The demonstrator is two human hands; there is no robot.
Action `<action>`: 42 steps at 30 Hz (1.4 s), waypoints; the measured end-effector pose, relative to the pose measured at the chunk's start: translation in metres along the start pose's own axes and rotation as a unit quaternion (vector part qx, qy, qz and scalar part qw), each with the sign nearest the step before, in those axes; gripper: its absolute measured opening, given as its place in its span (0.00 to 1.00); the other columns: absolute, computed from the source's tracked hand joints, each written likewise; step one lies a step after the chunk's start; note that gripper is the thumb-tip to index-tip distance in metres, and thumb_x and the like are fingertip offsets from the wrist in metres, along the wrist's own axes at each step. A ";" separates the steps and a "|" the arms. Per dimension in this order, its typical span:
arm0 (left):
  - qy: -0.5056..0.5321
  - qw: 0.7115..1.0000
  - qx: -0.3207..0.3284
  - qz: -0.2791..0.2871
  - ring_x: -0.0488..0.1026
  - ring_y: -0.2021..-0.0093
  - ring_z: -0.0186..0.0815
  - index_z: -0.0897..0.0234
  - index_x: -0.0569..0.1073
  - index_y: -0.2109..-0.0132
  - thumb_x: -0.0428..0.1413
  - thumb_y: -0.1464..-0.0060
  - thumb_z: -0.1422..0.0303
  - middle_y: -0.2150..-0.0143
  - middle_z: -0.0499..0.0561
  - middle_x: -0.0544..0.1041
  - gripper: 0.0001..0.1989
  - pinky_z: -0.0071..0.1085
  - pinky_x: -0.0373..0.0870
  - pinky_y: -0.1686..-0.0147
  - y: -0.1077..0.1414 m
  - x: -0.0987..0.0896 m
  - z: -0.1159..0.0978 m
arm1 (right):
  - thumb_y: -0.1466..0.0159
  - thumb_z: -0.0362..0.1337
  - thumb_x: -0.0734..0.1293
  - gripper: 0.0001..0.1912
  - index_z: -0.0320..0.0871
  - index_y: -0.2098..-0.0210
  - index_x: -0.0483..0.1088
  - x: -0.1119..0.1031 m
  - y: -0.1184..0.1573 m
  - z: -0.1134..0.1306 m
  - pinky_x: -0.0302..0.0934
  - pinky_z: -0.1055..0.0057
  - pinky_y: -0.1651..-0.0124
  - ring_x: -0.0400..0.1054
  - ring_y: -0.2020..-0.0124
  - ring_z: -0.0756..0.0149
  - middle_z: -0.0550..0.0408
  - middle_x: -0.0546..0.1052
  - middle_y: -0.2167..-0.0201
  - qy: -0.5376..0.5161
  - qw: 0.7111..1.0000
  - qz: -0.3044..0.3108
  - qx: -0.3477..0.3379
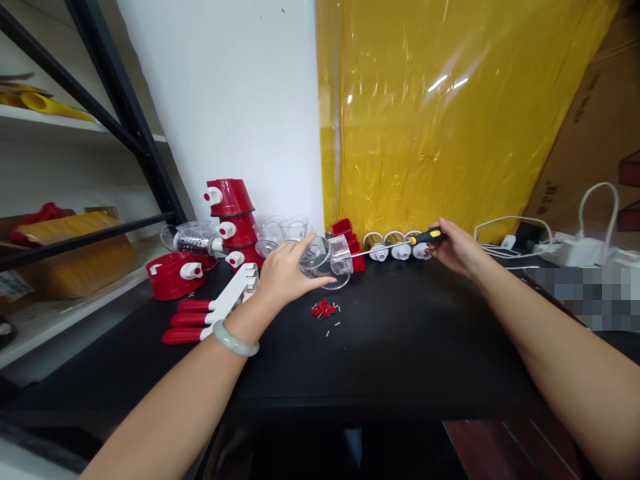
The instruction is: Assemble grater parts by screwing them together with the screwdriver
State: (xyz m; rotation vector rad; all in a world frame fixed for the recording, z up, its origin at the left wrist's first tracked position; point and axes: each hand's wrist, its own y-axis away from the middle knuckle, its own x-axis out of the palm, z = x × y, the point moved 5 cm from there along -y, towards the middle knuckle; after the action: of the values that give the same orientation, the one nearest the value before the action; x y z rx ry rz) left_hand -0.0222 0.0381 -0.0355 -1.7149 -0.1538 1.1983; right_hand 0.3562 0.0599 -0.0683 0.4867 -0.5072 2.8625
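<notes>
"What is the left hand [286, 275] doing?"

"At a black tabletop [410, 347], it is gripping a clear plastic housing [342, 255], thumb and fingers spread wide around it."

"And the right hand [453, 248]?"

"It is clasping a black-and-yellow screwdriver [425, 237], fingers curled closed, the shaft pointing leftward at the housing. Nearer the camera, small red parts [324, 308] are lying among scattered screws [337, 324]."

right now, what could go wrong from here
The screwdriver meets the clear plastic part; a slip might scratch it or jab the left hand. Small silver pieces lie loose near that hand and could get brushed away. The red stack stands close by and might be knocked.
</notes>
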 end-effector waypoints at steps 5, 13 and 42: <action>-0.005 1.000 0.009 0.006 0.73 0.51 0.49 0.59 0.62 0.36 0.61 0.58 0.41 0.50 0.57 0.76 0.47 0.44 0.68 0.51 0.000 0.003 0.001 | 0.55 0.49 0.78 0.21 0.47 0.74 0.66 -0.002 -0.004 -0.002 0.61 0.75 0.81 0.61 0.81 0.75 0.63 0.68 0.78 0.041 0.998 -0.034 -0.031; -0.066 0.992 0.100 0.034 0.72 0.51 0.50 0.59 0.63 0.35 0.64 0.56 0.47 0.50 0.57 0.78 0.44 0.47 0.61 0.48 -0.006 -0.009 -0.011 | 0.49 0.51 0.74 0.19 0.46 0.77 0.65 -0.020 -0.013 0.003 0.59 0.76 0.82 0.59 0.81 0.74 0.61 0.63 0.80 0.074 0.986 -0.109 -0.099; -0.141 0.980 0.103 0.096 0.69 0.46 0.52 0.60 0.57 0.32 0.66 0.55 0.54 0.48 0.59 0.76 0.46 0.53 0.50 0.39 -0.027 -0.012 -0.028 | 0.42 0.35 0.65 0.10 0.44 0.79 0.64 -0.020 -0.005 0.006 0.55 0.76 0.82 0.58 0.82 0.72 0.61 0.64 0.83 0.214 0.946 -0.227 -0.094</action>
State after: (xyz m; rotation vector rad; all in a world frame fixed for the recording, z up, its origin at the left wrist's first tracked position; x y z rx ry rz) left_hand 0.0040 0.0267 -0.0065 -1.3983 -0.0322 1.5443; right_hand 0.3780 0.0594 -0.0685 -0.0561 -0.5016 2.3454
